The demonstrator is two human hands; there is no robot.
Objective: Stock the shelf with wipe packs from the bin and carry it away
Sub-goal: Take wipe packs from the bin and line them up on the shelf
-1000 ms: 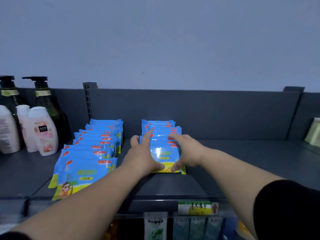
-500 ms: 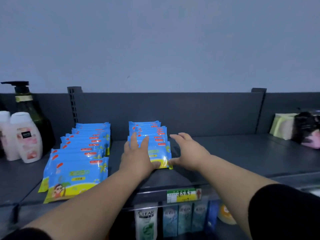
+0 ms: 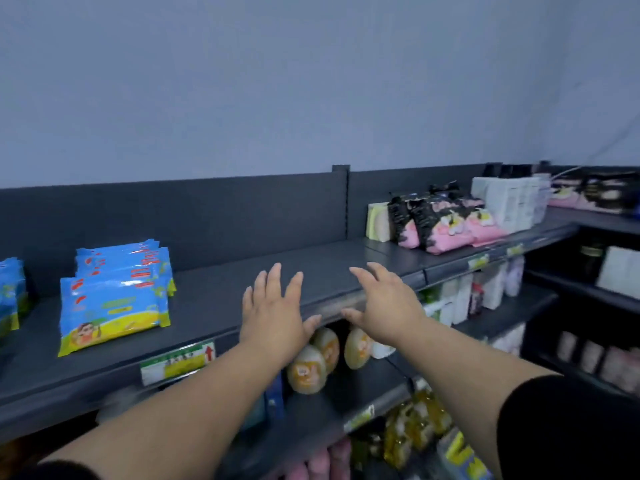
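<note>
A row of blue and yellow wipe packs (image 3: pixel 114 299) lies on the dark grey top shelf (image 3: pixel 221 299) at the left, overlapping toward the back wall. The edge of a second row of wipe packs (image 3: pixel 10 299) shows at the far left. My left hand (image 3: pixel 273 313) and my right hand (image 3: pixel 384 303) hover over the shelf's front edge, to the right of the packs, fingers spread and holding nothing. Neither hand touches a pack. No bin is in view.
Black and pink packages (image 3: pixel 446 223) and white boxes (image 3: pixel 509 202) stand further right on the same shelf. Round cream jars (image 3: pixel 311 365) and bottles fill the lower shelves. A price tag (image 3: pixel 178 362) hangs on the shelf edge. Another shelf unit (image 3: pixel 595 306) adjoins at right.
Both hands have let go of the front wipe pack and drawn away to the right of the row. The view has swung right, so the packs now sit at the left.
</note>
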